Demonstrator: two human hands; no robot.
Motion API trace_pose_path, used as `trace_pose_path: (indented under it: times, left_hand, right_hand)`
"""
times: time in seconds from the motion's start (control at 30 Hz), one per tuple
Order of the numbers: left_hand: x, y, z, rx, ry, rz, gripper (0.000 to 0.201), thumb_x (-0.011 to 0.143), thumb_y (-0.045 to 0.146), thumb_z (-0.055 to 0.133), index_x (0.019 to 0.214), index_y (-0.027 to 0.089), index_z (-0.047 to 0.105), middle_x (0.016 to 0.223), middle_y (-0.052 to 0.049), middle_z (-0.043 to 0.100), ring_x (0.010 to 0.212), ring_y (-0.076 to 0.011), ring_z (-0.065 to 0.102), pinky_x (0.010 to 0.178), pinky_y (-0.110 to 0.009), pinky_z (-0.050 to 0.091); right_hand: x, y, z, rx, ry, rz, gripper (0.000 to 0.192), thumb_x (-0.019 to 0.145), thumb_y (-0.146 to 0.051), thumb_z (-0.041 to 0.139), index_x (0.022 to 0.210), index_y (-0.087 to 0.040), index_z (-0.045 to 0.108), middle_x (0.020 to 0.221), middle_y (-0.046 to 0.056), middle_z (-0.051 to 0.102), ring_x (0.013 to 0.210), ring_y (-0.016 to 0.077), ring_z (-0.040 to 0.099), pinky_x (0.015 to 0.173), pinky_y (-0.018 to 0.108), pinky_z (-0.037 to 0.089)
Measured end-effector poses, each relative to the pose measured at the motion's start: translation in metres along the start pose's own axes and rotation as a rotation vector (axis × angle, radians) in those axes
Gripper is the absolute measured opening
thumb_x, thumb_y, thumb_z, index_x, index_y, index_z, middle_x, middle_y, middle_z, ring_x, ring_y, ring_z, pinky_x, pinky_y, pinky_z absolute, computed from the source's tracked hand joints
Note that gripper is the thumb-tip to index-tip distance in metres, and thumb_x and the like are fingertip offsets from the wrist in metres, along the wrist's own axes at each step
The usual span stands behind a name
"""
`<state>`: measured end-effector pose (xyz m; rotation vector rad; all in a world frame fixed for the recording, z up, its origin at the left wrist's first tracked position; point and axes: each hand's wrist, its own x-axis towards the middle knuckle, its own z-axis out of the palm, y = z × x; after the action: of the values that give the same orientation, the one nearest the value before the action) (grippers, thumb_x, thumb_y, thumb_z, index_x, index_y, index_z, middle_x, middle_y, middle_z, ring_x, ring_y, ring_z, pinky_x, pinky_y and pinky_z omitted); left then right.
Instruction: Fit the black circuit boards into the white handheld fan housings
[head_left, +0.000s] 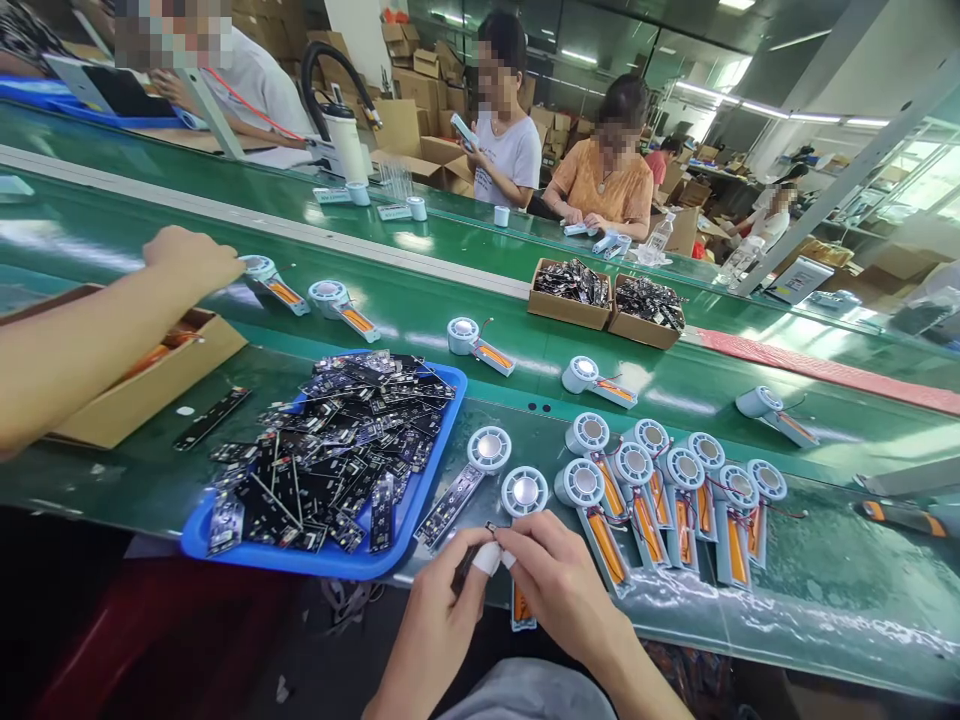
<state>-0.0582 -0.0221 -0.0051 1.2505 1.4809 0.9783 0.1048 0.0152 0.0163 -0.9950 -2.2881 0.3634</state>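
Note:
My left hand (442, 600) and my right hand (559, 580) meet at the near edge of the bench. Both pinch a small dark part (491, 527) between the fingertips; one left fingertip is wrapped in white tape. Right behind them lies a hand-fan unit (525, 492) with a round white head, its handle with an orange cell running under my hands. A second unit (480, 460) lies to its left with a black board in the handle. A blue tray (315, 560) heaped with black circuit boards stands left of my hands.
Several open fan units (675, 490) lie in a row to the right. More units (472, 340) are spaced along the green belt. A co-worker's arm (75, 340) reaches in from the left over a cardboard box (142, 390). Two boxes of parts (600, 320) stand across the belt, where other people work.

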Motion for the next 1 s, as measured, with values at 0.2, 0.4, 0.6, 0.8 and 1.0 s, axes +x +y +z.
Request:
trace_pose_path:
  times: [0.2, 0.4, 0.6, 0.8, 1.0]
  left_hand:
    - [0.0, 0.009, 0.003, -0.003, 0.015, 0.009, 0.038, 0.094, 0.053, 0.046, 0.092, 0.021, 0.066, 0.048, 0.008, 0.044, 0.04, -0.0126, 0.04, 0.037, -0.021, 0.03]
    - [-0.006, 0.002, 0.007, -0.131, 0.094, -0.056, 0.04, 0.094, 0.045, 0.048, 0.128, 0.022, 0.052, 0.068, 0.005, 0.065, 0.047, -0.0133, 0.055, 0.043, -0.021, 0.045]
    - [-0.003, -0.002, 0.0, -0.004, 0.08, 0.043, 0.033, 0.09, 0.039, 0.051, 0.113, 0.02, 0.066, 0.076, -0.003, 0.077, 0.052, -0.016, 0.068, 0.054, -0.026, 0.059]
    - [-0.005, -0.005, 0.001, 0.085, 0.187, 0.175, 0.035, 0.089, 0.036, 0.054, 0.112, 0.021, 0.075, 0.099, -0.008, 0.082, 0.059, -0.0182, 0.074, 0.049, -0.024, 0.06]
    - [-0.002, -0.022, -0.017, 0.12, 0.013, 0.187, 0.038, 0.09, 0.054, 0.058, 0.11, 0.028, 0.078, 0.101, -0.004, 0.083, 0.065, -0.0209, 0.078, 0.05, -0.024, 0.063]
  right_hand:
    - [0.001, 0.001, -0.001, -0.089, 0.06, -0.066, 0.026, 0.1, -0.009, 0.042, 0.11, -0.019, 0.064, 0.09, 0.007, 0.064, 0.077, 0.0182, 0.057, 0.064, 0.028, 0.049]
    - [0.005, 0.003, 0.001, -0.194, 0.104, -0.043, 0.022, 0.099, -0.008, 0.044, 0.101, -0.017, 0.064, 0.087, 0.006, 0.062, 0.073, 0.0188, 0.053, 0.062, 0.029, 0.044]
    - [0.012, -0.004, -0.009, -0.345, -0.03, -0.087, 0.022, 0.099, -0.006, 0.045, 0.09, -0.017, 0.062, 0.087, 0.005, 0.06, 0.075, 0.0199, 0.051, 0.063, 0.032, 0.041]
    - [0.016, -0.006, -0.016, -0.436, -0.142, -0.179, 0.012, 0.098, -0.009, 0.055, 0.089, -0.016, 0.06, 0.085, 0.006, 0.058, 0.074, 0.021, 0.05, 0.063, 0.034, 0.039]
    - [0.019, 0.002, -0.016, -0.279, -0.127, -0.061, 0.008, 0.098, -0.016, 0.057, 0.098, -0.019, 0.064, 0.093, 0.005, 0.066, 0.08, 0.0192, 0.057, 0.067, 0.031, 0.045]
